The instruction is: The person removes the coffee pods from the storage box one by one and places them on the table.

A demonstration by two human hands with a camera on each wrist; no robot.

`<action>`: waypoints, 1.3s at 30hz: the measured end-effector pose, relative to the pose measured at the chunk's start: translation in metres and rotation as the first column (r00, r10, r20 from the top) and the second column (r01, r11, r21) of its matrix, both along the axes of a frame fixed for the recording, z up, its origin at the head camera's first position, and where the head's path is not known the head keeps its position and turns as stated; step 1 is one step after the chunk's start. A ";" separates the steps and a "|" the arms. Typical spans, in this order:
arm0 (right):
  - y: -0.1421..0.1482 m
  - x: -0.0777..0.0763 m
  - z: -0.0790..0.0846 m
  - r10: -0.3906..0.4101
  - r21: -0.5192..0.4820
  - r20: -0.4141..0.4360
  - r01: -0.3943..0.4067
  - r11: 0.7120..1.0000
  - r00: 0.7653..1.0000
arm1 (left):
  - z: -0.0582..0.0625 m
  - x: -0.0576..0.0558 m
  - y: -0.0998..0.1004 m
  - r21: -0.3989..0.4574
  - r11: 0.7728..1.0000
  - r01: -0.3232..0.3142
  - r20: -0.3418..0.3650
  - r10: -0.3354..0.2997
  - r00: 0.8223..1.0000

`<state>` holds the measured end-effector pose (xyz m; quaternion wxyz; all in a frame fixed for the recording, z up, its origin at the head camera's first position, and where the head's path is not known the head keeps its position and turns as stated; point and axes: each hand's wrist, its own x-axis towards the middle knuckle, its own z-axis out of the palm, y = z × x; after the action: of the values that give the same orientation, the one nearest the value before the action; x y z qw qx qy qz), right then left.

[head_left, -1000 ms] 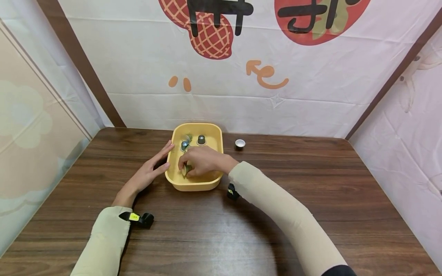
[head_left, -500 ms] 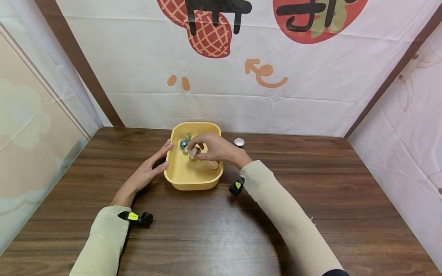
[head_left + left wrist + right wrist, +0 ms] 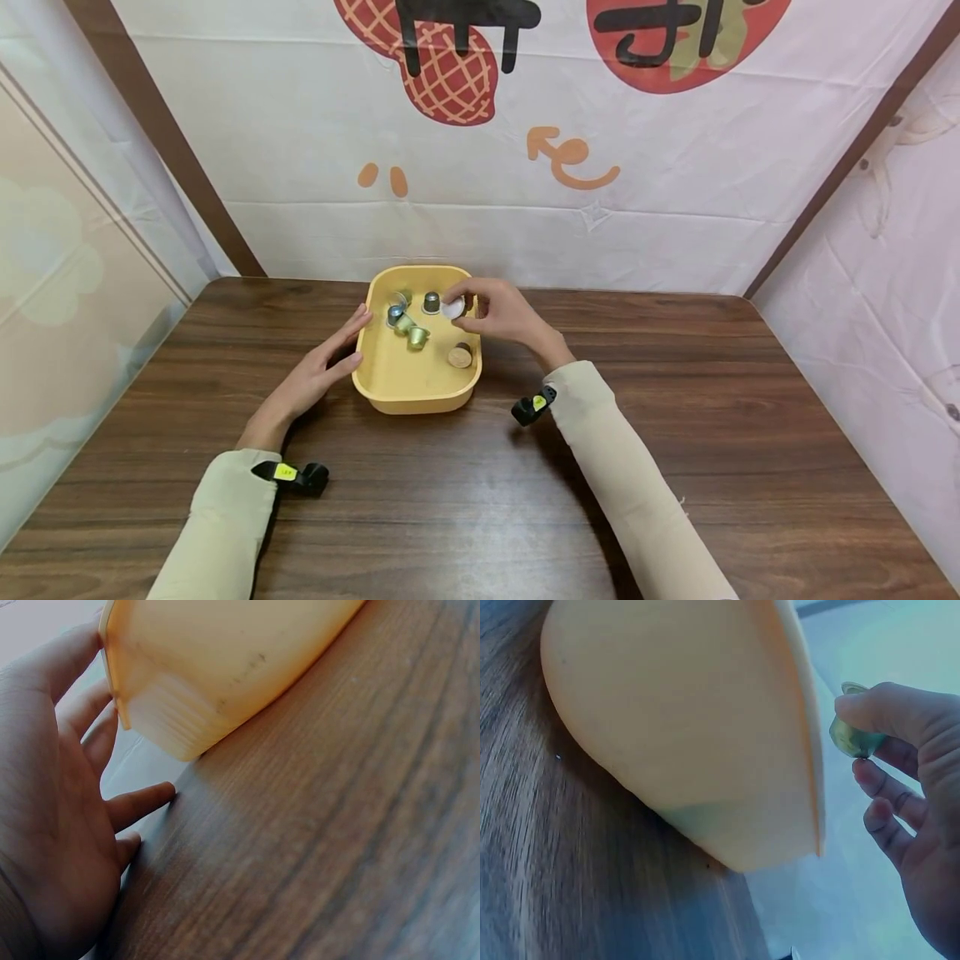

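A yellow tray (image 3: 378,371) stands near the table's back edge. Over its right side, my right hand (image 3: 510,317) pinches a coffee capsule (image 3: 453,308), its pale lid facing the head camera. The right wrist view shows the capsule's shiny green body (image 3: 851,739) between thumb and fingers. My left hand (image 3: 318,375) rests straight fingers against the tray's left rim. In the tray lie two green capsules (image 3: 417,337), a blue capsule (image 3: 395,314), a dark grey capsule (image 3: 431,302) and a brown capsule (image 3: 461,356) with a tan lid. Another pale, clear-looking piece (image 3: 398,298) sits at the back left.
The brown wooden table (image 3: 420,500) extends around the tray on all sides. A printed cloth backdrop (image 3: 300,242) hangs right behind the table's back edge. A white-topped cup or capsule seen earlier right of the tray is hidden behind my right hand.
My right hand has lifted a capsule from the tray's front left and carried it back and right to the right rim. The left hand stays at the left rim.
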<state>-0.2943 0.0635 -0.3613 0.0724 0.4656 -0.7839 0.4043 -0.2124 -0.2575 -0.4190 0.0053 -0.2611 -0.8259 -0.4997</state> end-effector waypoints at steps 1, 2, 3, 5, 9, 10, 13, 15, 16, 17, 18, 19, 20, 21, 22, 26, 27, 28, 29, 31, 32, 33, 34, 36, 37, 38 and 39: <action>0.003 0.000 -0.001 -0.007 -0.020 0.005 0.007 1.000 1.000 | 0.000 0.000 0.000 -0.001 1.000 0.000 -0.001 0.000 1.000; 0.007 0.001 -0.003 -0.014 -0.037 0.009 0.015 0.999 1.000 | 0.000 0.000 0.000 -0.003 1.000 0.001 0.000 -0.001 1.000; 0.010 0.001 -0.004 -0.021 -0.053 0.014 0.021 0.998 1.000 | 0.000 0.000 0.000 -0.004 1.000 -0.001 0.002 0.001 1.000; 0.015 0.002 -0.007 -0.037 -0.082 0.031 0.039 0.996 0.999 | -0.001 0.000 0.000 -0.005 1.000 0.000 0.001 0.000 1.000; 0.025 0.003 -0.012 -0.082 -0.115 0.081 0.091 0.989 0.993 | -0.002 0.000 0.000 0.002 1.000 -0.002 0.002 0.002 1.000; 0.028 0.003 -0.012 -0.094 -0.120 0.088 0.104 0.987 0.992 | -0.002 0.000 -0.001 0.003 1.000 0.002 0.001 -0.002 1.000; 0.035 0.003 -0.012 -0.126 -0.132 0.106 0.139 0.981 0.986 | -0.003 0.001 -0.001 0.003 1.000 -0.003 0.015 0.003 1.000; 0.039 0.003 -0.013 -0.159 -0.134 0.120 0.175 0.975 0.980 | -0.003 0.001 -0.001 0.001 1.000 -0.003 0.023 0.003 1.000; 0.041 0.003 -0.013 -0.178 -0.133 0.130 0.195 0.972 0.975 | -0.004 0.002 -0.001 -0.002 1.000 -0.003 0.025 0.003 1.000; 0.043 0.004 -0.013 -0.195 -0.132 0.144 0.214 0.968 0.970 | -0.004 0.001 -0.001 -0.003 1.000 -0.005 0.028 0.005 1.000; 0.046 0.004 -0.013 -0.213 -0.128 0.153 0.233 0.964 0.965 | -0.005 0.001 -0.001 -0.004 1.000 -0.003 0.023 0.003 1.000; 0.048 0.004 -0.012 -0.230 -0.127 0.164 0.251 0.960 0.959 | -0.005 0.001 -0.001 -0.002 1.000 -0.003 0.019 0.003 1.000; 0.050 0.005 -0.011 -0.241 -0.128 0.172 0.265 0.956 0.955 | -0.004 0.000 -0.001 -0.003 1.000 0.000 0.014 0.000 1.000; 0.052 0.007 -0.010 -0.253 -0.126 0.178 0.277 0.952 0.951 | -0.004 0.000 -0.001 -0.004 1.000 -0.001 0.010 0.001 1.000; 0.055 0.009 -0.007 -0.259 -0.129 0.178 0.283 0.950 0.949 | -0.004 0.000 -0.001 -0.003 1.000 -0.002 0.009 0.002 1.000; 0.064 0.021 0.005 -0.275 -0.144 0.175 0.300 0.943 0.946 | -0.003 -0.001 0.000 0.000 1.000 0.004 0.009 -0.004 1.000; 0.066 0.023 0.007 -0.282 -0.146 0.171 0.307 0.940 0.944 | -0.003 0.000 0.000 0.001 1.000 0.003 0.010 -0.003 1.000; 0.068 0.025 0.009 -0.287 -0.151 0.169 0.312 0.938 0.943 | -0.003 0.000 0.000 0.001 1.000 0.005 0.010 -0.005 1.000; 0.070 0.025 0.009 -0.297 -0.154 0.170 0.323 0.934 0.939 | -0.003 0.000 0.000 0.002 1.000 0.007 0.009 -0.007 1.000; 0.075 0.025 0.007 -0.312 -0.169 0.173 0.340 0.925 0.934 | -0.003 0.000 0.000 -0.002 1.000 0.006 0.005 -0.006 1.000; 0.077 0.024 0.006 -0.322 -0.177 0.178 0.353 0.919 0.930 | -0.003 0.000 0.000 -0.003 1.000 0.005 0.004 -0.005 1.000; 0.080 0.023 0.004 -0.333 -0.186 0.184 0.365 0.912 0.925 | -0.003 0.000 0.000 -0.004 1.000 0.004 0.004 -0.003 1.000; 0.082 0.021 0.002 -0.339 -0.198 0.196 0.375 0.905 0.920 | -0.003 0.000 0.000 -0.005 1.000 0.002 0.004 -0.002 1.000; 0.087 0.018 -0.002 -0.347 -0.218 0.212 0.391 0.894 0.914 | -0.002 0.000 0.000 -0.007 1.000 0.000 0.005 0.000 1.000; 0.089 0.017 -0.004 -0.353 -0.225 0.221 0.399 0.889 0.909 | -0.002 -0.001 0.000 -0.006 1.000 0.002 0.005 -0.002 1.000; 0.091 0.016 -0.006 -0.355 -0.229 0.229 0.405 0.885 0.906 | -0.002 -0.001 0.000 -0.007 1.000 0.002 0.007 -0.002 1.000; 0.094 0.012 -0.013 -0.360 -0.230 0.232 0.411 0.882 0.903 | -0.002 -0.001 0.000 -0.008 1.000 0.001 0.008 -0.001 1.000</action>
<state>-0.2828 0.1573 -0.3739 0.1429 0.2461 -0.8008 0.5269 -0.2131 -0.2579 -0.4209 0.0005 -0.2597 -0.8276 -0.4976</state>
